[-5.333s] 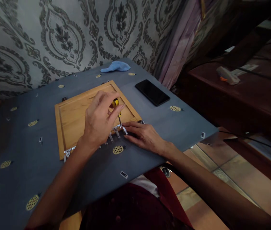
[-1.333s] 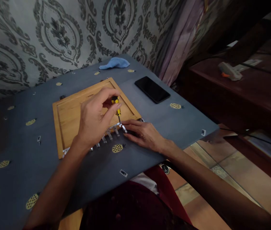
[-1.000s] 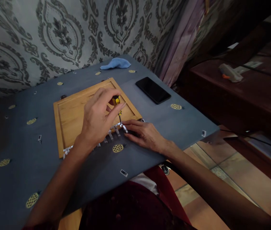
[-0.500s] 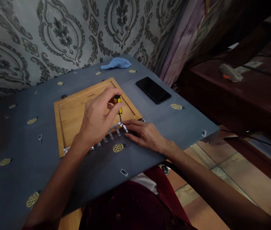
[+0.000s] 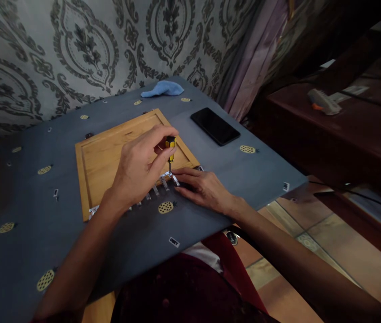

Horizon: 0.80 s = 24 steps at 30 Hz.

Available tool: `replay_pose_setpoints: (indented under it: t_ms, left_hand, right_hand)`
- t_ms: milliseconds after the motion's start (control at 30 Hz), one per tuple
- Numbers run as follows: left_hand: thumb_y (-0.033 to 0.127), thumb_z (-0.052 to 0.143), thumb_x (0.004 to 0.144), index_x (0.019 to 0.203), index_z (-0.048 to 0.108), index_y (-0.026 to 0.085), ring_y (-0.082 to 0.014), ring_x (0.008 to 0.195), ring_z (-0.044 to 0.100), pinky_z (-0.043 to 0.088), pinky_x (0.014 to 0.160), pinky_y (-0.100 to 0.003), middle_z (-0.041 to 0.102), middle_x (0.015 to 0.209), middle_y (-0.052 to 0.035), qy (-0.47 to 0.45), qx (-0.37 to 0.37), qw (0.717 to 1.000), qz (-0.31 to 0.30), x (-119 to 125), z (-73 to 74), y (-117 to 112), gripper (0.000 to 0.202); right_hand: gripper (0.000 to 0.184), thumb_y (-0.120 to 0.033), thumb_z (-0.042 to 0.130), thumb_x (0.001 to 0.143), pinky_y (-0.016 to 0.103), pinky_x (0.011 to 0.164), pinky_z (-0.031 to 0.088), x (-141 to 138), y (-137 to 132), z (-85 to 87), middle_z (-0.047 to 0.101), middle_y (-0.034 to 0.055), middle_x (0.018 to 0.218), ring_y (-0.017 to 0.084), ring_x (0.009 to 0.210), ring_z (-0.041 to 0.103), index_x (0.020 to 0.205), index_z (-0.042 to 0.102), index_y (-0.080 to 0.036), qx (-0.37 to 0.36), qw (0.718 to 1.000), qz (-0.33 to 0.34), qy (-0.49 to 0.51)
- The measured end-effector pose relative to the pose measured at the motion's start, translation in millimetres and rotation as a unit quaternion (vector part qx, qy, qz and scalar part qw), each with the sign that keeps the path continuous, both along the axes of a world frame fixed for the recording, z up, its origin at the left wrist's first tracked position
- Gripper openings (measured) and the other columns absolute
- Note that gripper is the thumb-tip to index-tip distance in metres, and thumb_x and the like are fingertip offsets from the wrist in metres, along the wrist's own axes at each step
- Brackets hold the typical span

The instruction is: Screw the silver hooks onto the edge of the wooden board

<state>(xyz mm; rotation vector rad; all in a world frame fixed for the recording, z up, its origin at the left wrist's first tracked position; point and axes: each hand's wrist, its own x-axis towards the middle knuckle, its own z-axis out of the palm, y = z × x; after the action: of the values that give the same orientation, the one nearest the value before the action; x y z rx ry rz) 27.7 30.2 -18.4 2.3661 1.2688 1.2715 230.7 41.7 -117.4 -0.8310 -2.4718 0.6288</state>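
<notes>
A yellow and black screwdriver point(image 5: 170, 146) stands nearly upright, its handle pinched between the thumb and fingers of my left hand point(image 5: 138, 163). The screwdriver's tip meets a metal hook point(image 5: 174, 178) on the near edge of a framed wooden board point(image 5: 104, 167). From the right, my right hand point(image 5: 203, 187) lies low on the table with its fingers closed around that hook, steadying it. More metal hooks point(image 5: 156, 189) stick out in a row along the same edge, several of them partly covered by my left hand and wrist.
The table point(image 5: 244, 179) has a blue-grey cover printed with pineapples. Behind the board lies a blue cloth point(image 5: 163, 89), and a black phone point(image 5: 215, 126) lies to its right. A patterned wall point(image 5: 109, 45) borders the back. A brush point(image 5: 325, 102) rests on dark furniture at the right.
My left hand's fingers and the screwdriver handle have shifted slightly right, and the screwdriver now stands a little straighter. My right hand has stayed in place at the hook.
</notes>
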Motion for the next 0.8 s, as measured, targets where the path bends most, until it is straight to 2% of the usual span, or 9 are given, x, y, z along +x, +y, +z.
replay_pose_setpoints:
  t_ms: [167,300,600,800]
  left_hand:
    - [0.014,0.062,0.092,0.111,0.066,0.021,-0.0119,0.084,0.068,0.058,0.079,-0.026,0.071,0.1,-0.0009,-0.028,0.025,0.999,0.035,-3,7.2,-2,0.02]
    - [0.016,0.063,0.091,0.108,0.066,0.02,-0.0115,0.082,0.068,0.058,0.075,-0.025,0.071,0.098,-0.001,-0.021,0.011,0.998,0.055,-4,10.4,-2,0.017]
    - [0.016,0.064,0.09,0.107,0.064,0.021,-0.0119,0.079,0.066,0.055,0.075,-0.027,0.07,0.093,0.0002,-0.011,0.001,0.999,0.053,-2,-0.5,1,0.018]
    - [0.015,0.063,0.091,0.108,0.064,0.019,-0.0116,0.078,0.066,0.055,0.074,-0.026,0.071,0.096,-0.0009,0.0,0.002,0.999,0.053,-2,-0.6,2,0.018]
  right_hand:
    - [0.035,-0.033,0.049,0.103,0.041,0.094,0.059,0,0,-0.3,0.069,0.014,0.133,0.026,0.116,0.069,0.123,0.071,-0.015,-0.002,1.0,0.007,0.002]
    - [0.035,-0.033,0.049,0.103,0.041,0.095,0.059,1,1,-1.1,0.068,0.0129,0.134,0.025,0.118,0.068,0.126,0.07,-0.017,-0.004,1.0,0.01,0.007]
    - [0.034,-0.033,0.05,0.103,0.039,0.093,0.059,0,0,1.4,0.069,0.0127,0.134,0.025,0.116,0.069,0.125,0.07,-0.018,-0.004,1.0,0.011,0.016]
    - [0.035,-0.034,0.047,0.103,0.037,0.091,0.058,0,0,1.3,0.069,0.0117,0.134,0.024,0.114,0.07,0.124,0.07,-0.017,-0.01,1.0,0.006,0.011]
